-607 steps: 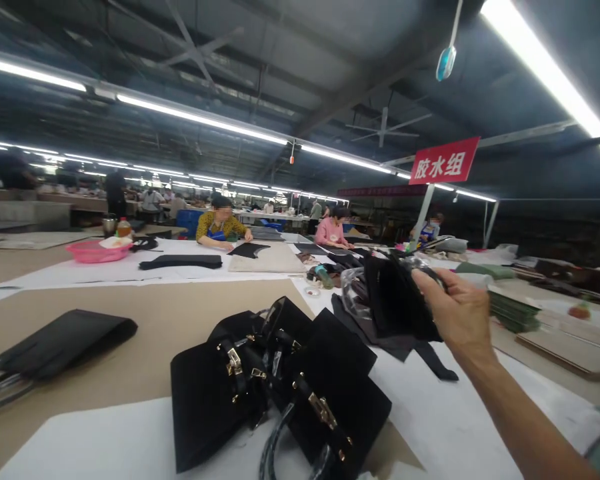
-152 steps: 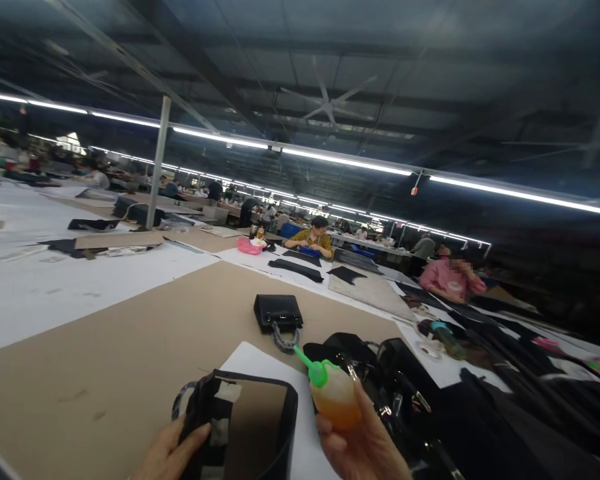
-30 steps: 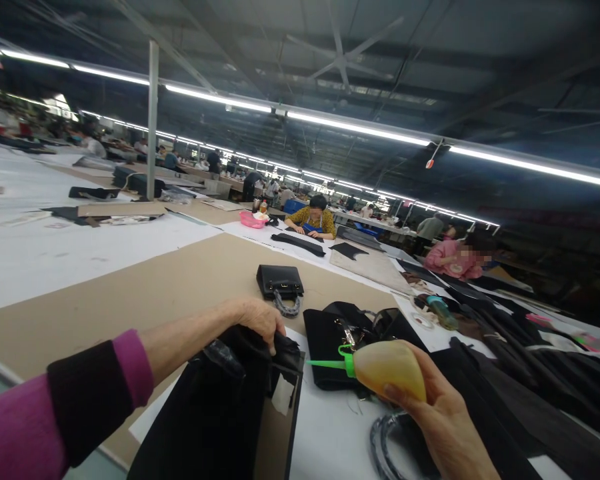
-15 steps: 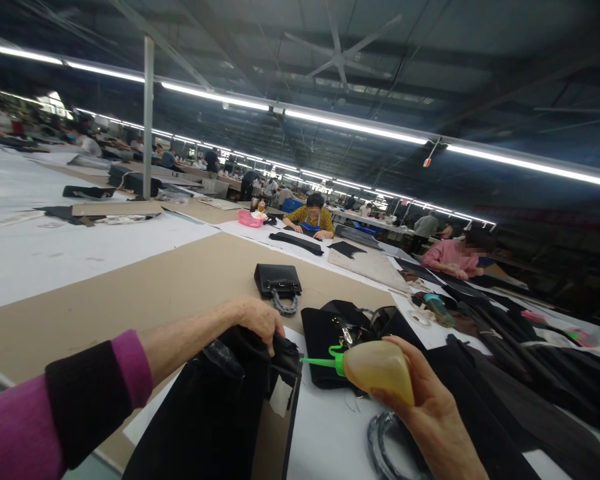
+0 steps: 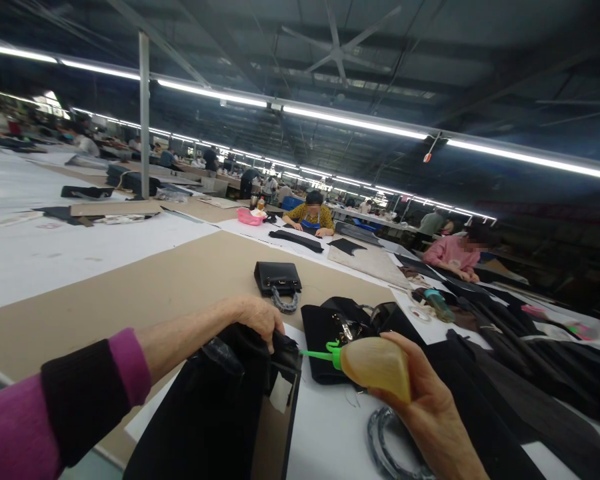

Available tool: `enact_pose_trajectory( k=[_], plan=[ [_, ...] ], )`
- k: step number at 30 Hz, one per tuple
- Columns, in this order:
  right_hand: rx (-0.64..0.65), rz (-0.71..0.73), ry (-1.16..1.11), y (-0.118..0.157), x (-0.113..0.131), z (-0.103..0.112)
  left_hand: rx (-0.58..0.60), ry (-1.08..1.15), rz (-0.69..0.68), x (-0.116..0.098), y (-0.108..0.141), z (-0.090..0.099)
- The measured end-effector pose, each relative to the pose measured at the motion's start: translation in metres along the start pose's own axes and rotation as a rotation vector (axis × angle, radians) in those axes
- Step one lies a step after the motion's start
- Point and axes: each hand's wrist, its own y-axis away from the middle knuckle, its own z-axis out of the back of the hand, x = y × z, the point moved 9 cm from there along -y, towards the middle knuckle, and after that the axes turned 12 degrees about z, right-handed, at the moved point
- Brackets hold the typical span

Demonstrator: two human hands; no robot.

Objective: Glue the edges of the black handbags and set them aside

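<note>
A large black bag (image 5: 200, 413) lies in front of me, its side showing a brown panel with a pale patch. My left hand (image 5: 261, 319) is closed on the bag's upper edge, with the fingertips partly hidden by dark material. A wrapped handle (image 5: 223, 357) lies under my left wrist. In my right hand (image 5: 425, 393) is a squeeze bottle (image 5: 375, 365) of yellowish liquid, held on its side. Its thin green nozzle points left, and the tip is at the bag's corner beside my left fingers; I cannot tell whether it touches.
Behind stands a small black handbag (image 5: 277, 277). Black bag pieces with metal fittings (image 5: 347, 328) lie beyond the bottle. Wrapped ring-shaped handles (image 5: 380, 440) rest below it. Dark fabric (image 5: 520, 400) covers the right side. Two co-workers sit across the table, near a pink basket (image 5: 250, 217).
The bottle has shifted very slightly left, bringing its nozzle tip a little higher and against or near the bag's corner. My left hand keeps its hold.
</note>
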Motion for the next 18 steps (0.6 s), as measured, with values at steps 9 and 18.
enact_pose_trajectory(
  k=[9, 18],
  plan=[
    [0.032, 0.027, -0.015, 0.011, -0.007, 0.000, -0.003, -0.018, 0.007, -0.001, -0.001, 0.000],
    [0.017, 0.019, -0.025, 0.008, -0.017, 0.005, -0.005, -0.042, 0.015, -0.003, -0.001, -0.001]
  ],
)
